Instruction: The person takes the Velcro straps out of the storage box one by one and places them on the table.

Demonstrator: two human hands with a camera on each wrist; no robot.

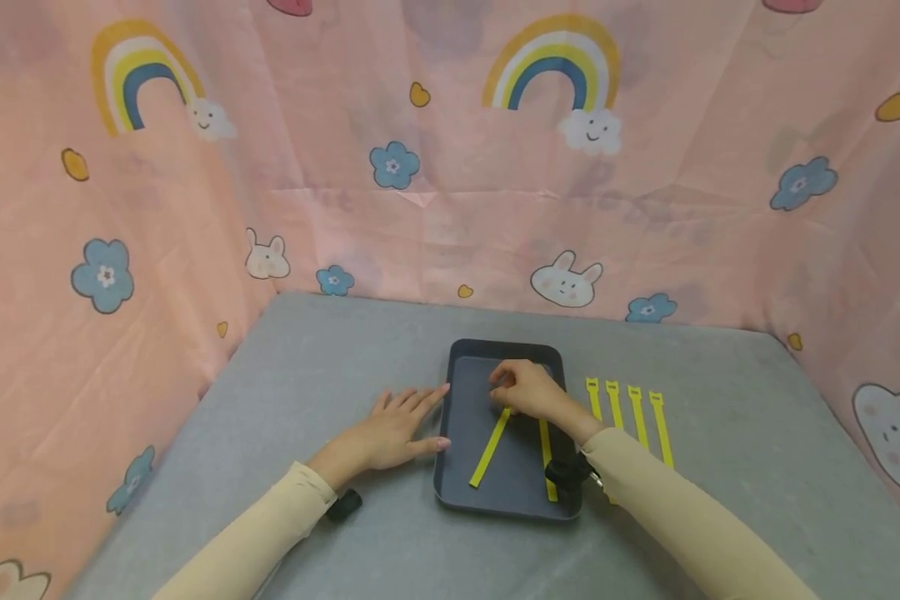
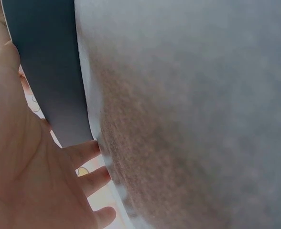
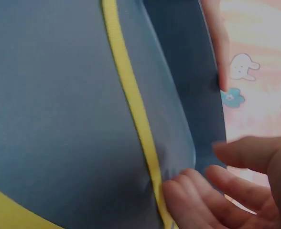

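A dark grey rectangular tray (image 1: 461, 492) lies on the table. My left hand (image 1: 390, 429) is at its left side, fingers and thumb extended to the rim; the left wrist view shows them along the tray's outer wall (image 2: 49, 81). Over the tray's upper middle is my right hand (image 1: 528, 390), its fingers bent and the thumb apart from them. Its fingertips touch the upper end of a slanting yellow strap (image 1: 490, 450), also seen in the right wrist view as a yellow strap (image 3: 131, 95). A second yellow strap (image 1: 547, 454) lies along the tray's right side, partly under the right wrist.
Right of the tray, several yellow cable straps (image 1: 637, 417) with slotted heads lie side by side, partly covered by the right sleeve (image 1: 675, 508). Dark cameras sit at both wrists. A pink patterned cloth (image 1: 465, 233) stands behind the grey table (image 1: 360, 350) and at its sides.
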